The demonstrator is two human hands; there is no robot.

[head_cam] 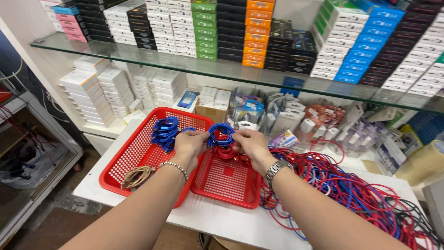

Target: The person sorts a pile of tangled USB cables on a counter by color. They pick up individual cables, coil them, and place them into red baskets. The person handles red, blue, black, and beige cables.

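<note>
left hand: your left hand [188,142] sits at the centre of the frame, fingers pinched on the left edge of a blue coiled cable [220,134]; a beaded metal bracelet [175,166] circles the wrist.
right hand: your right hand [251,144] pinches the right edge of the same coil, clenched on it; a steel link watch [276,169] is on the wrist.
held cable: a glossy round loop wound in several turns, held between both hands just above the baskets, centre of the frame.
baskets: two red perforated plastic baskets [138,153] lie side by side on the white tabletop [222,222], the right one smaller [226,183].
basket contents: a bundle of blue coils [164,132] at the back of the left basket, a beige braided coil [138,176] at its front corner, red coils [225,152] under your hands.
loose cables: a tangled heap of red, blue and black cords [351,190] spreads over the lower right.
shelf: a glass shelf [231,69] across the top carries stacked small cardboard boxes [259,34] in many colours.
</note>
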